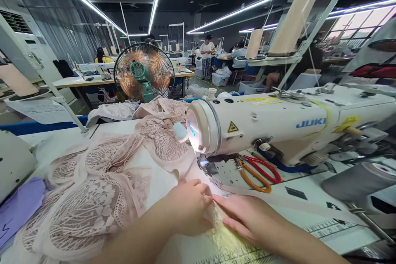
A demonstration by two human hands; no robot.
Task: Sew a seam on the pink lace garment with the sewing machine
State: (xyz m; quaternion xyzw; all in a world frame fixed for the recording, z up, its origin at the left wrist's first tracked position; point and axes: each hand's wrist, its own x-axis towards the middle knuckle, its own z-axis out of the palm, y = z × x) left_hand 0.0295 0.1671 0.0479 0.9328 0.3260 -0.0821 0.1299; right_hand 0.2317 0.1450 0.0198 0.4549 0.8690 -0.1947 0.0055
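Note:
My left hand (194, 200) is closed, its fingers curled on the edge of a pale pink lace bra (168, 148) just in front of the sewing machine's needle area. My right hand (244, 214) lies nearly flat beside it, fingers stretched toward the left hand and thumb apart, against the material. Between the hands is a shiny, see-through yellowish patch (220, 225). The white JUKI sewing machine (235, 126) has its lamp lit over the work. A pale elastic band (297, 203) runs in from the right toward the needle. The needle itself is hidden.
More lace bras (89, 202) are heaped at left beside a purple piece (23, 206). Orange-handled snips (255, 179) and red-handled scissors (266, 168) lie under the machine arm. A grey thread cone (360, 179) is at right. Behind stands a fan (144, 72); people sit and stand farther back.

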